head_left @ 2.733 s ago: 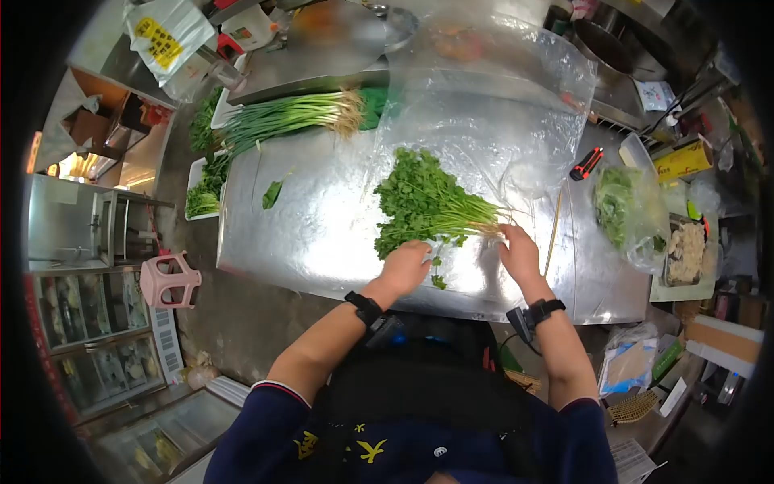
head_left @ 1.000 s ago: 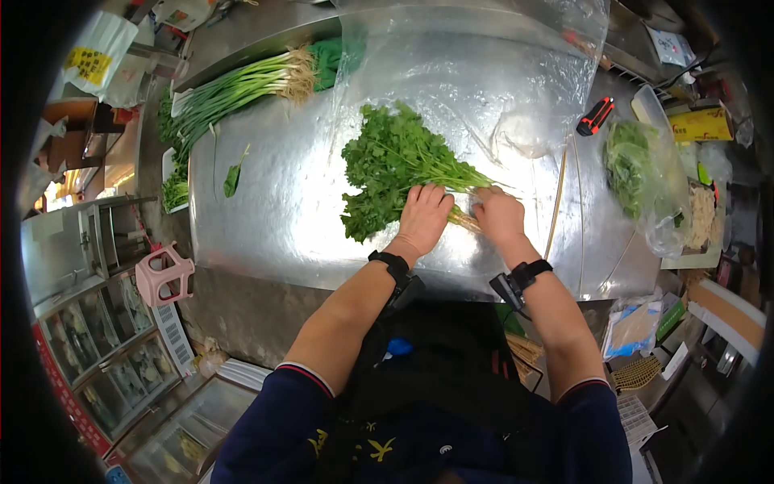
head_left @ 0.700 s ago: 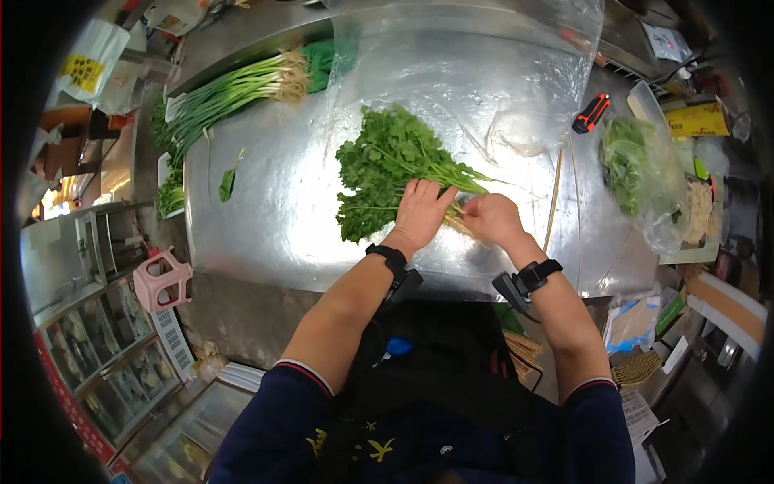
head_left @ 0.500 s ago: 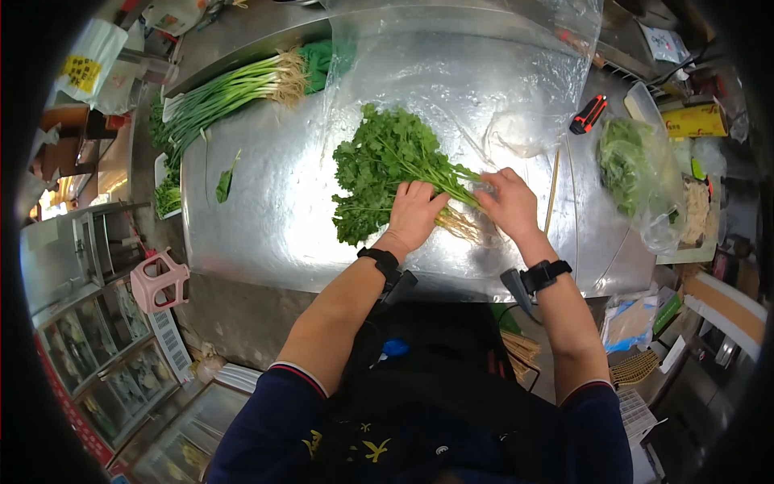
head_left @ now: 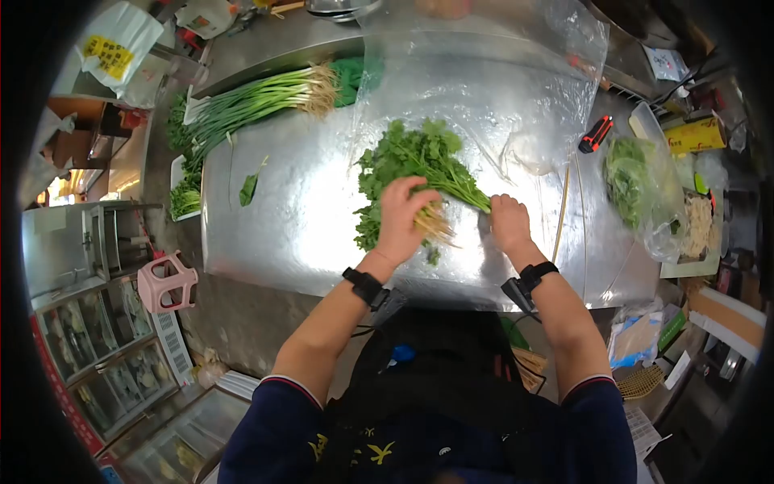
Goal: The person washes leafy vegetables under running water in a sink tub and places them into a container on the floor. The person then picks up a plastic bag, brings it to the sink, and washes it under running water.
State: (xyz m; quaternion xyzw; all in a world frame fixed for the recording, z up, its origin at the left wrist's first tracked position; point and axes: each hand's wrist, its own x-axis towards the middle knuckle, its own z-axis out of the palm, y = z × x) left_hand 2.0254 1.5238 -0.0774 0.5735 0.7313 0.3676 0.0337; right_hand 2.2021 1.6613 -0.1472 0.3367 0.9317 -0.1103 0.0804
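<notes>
Leafy green herbs (head_left: 423,152) with long stems lie on the metal table (head_left: 298,177). My left hand (head_left: 403,214) is curled round a portion of the stems, whose pale roots (head_left: 436,225) stick out to its right. Closed on the stem ends of another portion, my right hand (head_left: 509,219) sits to the right of the leaves. These stems slant down from the leaves to its fingers. A small sprig pokes out below the roots.
Green onions (head_left: 266,101) lie at the back left beside green netting. Clear plastic sheeting (head_left: 484,89) covers the back of the table. A red and black cutter (head_left: 596,135) and bagged greens (head_left: 633,181) are on the right. A pink stool (head_left: 167,282) stands at left.
The herbs were one bunch; the rooted stems are now apart from those in my right hand. My left hand has drawn back towards the leaves, and my right hand has closed on stem ends.
</notes>
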